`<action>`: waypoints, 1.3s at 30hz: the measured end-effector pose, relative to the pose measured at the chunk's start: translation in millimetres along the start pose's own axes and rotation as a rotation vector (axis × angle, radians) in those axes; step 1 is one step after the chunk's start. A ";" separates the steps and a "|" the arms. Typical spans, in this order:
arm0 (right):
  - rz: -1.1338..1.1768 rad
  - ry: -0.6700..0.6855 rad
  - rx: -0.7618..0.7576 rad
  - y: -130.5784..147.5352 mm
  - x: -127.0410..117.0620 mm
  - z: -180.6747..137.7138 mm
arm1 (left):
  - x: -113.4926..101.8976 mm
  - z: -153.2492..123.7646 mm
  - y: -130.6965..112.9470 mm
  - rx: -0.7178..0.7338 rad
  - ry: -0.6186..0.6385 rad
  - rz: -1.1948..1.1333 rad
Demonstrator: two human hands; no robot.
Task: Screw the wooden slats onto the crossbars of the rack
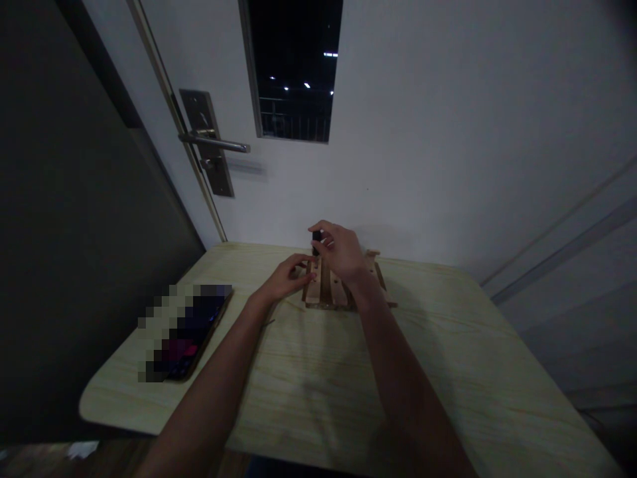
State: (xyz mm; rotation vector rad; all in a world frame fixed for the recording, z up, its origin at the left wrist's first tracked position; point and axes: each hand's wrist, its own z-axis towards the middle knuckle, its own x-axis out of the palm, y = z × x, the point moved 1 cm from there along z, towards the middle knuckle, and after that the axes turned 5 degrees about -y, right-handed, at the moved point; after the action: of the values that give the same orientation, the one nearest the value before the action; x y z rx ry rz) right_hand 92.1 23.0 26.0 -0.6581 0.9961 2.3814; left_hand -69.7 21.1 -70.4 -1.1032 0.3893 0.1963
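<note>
The wooden frame (339, 293) lies near the far edge of the desk (448, 352), close to the middle of that edge and well apart from the left and right edges and the near edge. The widest room for moving is between the frame and the right edge; on the left, the phone (202, 328) lies aslant near the left edge. Behind the far edge rises the white door (413, 133). The frame's slats run from the near side toward the far edge. Over the far end of its left slat (314, 289), the right hand (343, 249) has its grip pinching a black piece (316, 236), long axis upright, lower end pointing down. The left hand (283, 279) touches the frame's left side, its grip partly spread, thumb and forefinger apart.
</note>
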 end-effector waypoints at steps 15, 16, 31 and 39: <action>0.082 -0.005 -0.023 1.6 1.8 -0.8 | -0.1 0.2 -8.2 0.015 0.008 -0.001; 0.093 0.013 -0.017 1.9 1.5 -1.1 | 0.2 0.4 -8.2 0.016 0.006 -0.004; 0.093 0.122 -0.078 2.5 -1.5 -1.2 | 0.7 1.2 -3.2 0.030 0.003 0.010; -0.011 0.088 -0.038 -2.4 4.1 -2.9 | 0.6 1.1 -4.6 0.045 0.005 -0.010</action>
State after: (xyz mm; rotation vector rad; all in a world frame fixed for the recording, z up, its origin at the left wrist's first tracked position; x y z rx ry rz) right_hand 91.1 23.3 20.5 -0.7868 0.9836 2.3850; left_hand -67.3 19.9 -66.4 -1.0613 0.3913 0.1752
